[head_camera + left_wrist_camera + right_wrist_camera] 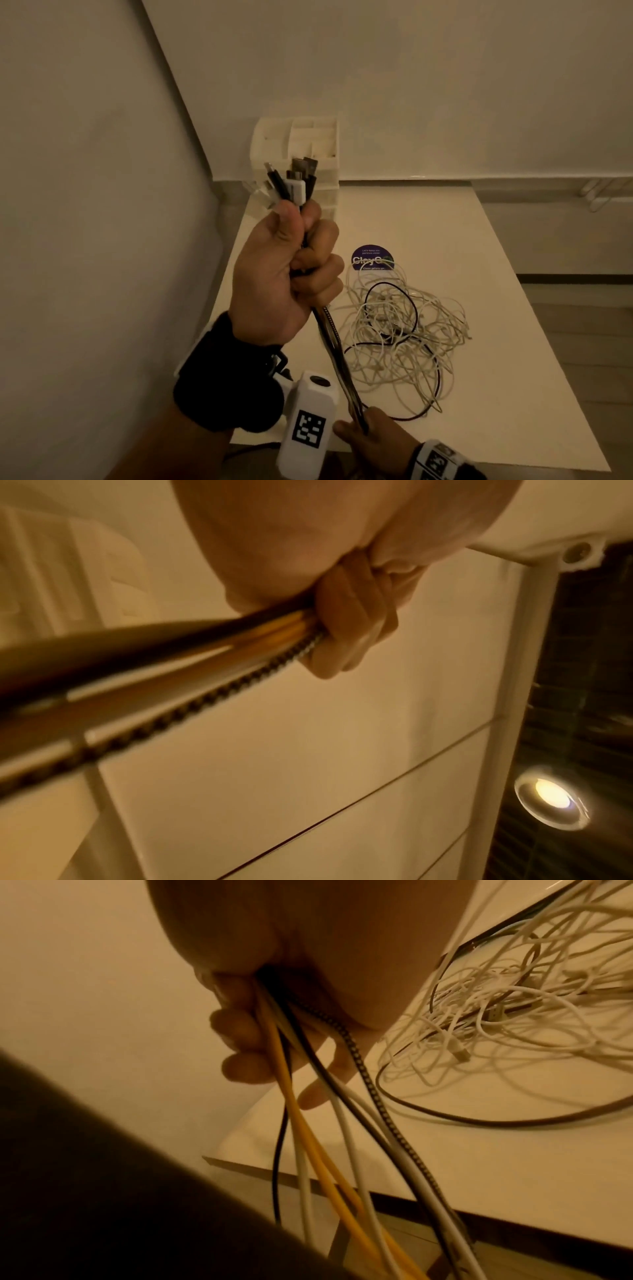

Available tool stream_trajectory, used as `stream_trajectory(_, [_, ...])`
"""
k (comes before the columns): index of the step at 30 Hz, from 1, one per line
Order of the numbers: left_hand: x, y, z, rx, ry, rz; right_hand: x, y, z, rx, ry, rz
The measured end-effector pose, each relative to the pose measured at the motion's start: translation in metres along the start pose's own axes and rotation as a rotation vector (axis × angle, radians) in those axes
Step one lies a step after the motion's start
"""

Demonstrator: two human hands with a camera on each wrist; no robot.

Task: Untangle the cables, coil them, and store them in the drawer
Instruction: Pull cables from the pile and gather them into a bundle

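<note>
Several cables form a bundle (330, 346) stretched taut between both hands above the white table (513, 342). Left hand (284, 274) is fisted around its upper end, with USB plugs (298, 178) sticking out above the thumb. Right hand (373, 435), partly cut off at the frame's bottom edge, grips the bundle lower down. Loose white and dark cables lie in a tangle (404, 342) on the table, overlapping a purple sticker (371, 257). Behind the plugs, a drawer organiser (308, 140) is partly hidden.

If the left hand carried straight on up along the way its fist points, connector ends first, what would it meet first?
Probably the white desk organiser: the left hand points the cable bundle and its plugs at it. How far apart they are in depth is unclear.
</note>
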State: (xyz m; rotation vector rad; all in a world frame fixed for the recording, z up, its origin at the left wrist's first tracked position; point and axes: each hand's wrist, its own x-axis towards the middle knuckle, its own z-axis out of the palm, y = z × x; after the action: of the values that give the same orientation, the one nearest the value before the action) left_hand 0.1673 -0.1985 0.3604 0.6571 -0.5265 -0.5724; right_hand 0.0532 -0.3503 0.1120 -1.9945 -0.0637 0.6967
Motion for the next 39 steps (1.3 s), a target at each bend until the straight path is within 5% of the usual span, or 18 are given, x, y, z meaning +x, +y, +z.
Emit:
stream_trajectory(7, [0.007, 0.002, -0.018, 0.098, 0.075, -0.003, -0.005, -0.001, -0.017, -0.016, -0.013, -0.041])
stream_trajectory(12, [0.006, 0.016, -0.036, 0.108, 0.111, 0.012, -0.014, -0.030, -0.093, -0.045, -0.095, -0.069])
stream_trajectory(16, [0.001, 0.012, -0.052, 0.089, 0.176, 0.014, 0.043, -0.058, -0.150, -0.137, -0.219, -0.033])
stream_trajectory(21, [0.007, 0.005, -0.063, 0.131, 0.300, 0.031, 0.175, -0.058, -0.149, -0.666, 0.142, -0.024])
stream_trajectory(25, [0.011, -0.002, -0.067, 0.229, 0.448, 0.023, 0.239, -0.045, -0.126, -0.867, 0.118, 0.073])
stream_trajectory(32, [0.012, -0.001, -0.079, 0.320, 0.537, 0.020, 0.254, -0.016, -0.106, -1.134, 0.204, 0.066])
stream_trajectory(36, [0.016, -0.005, -0.082, 0.321, 0.534, 0.043, 0.246, -0.016, -0.119, -1.033, 0.227, 0.034])
stream_trajectory(39, [0.020, -0.009, -0.085, 0.323, 0.534, 0.055, 0.218, -0.034, -0.144, -0.546, 0.384, -0.052])
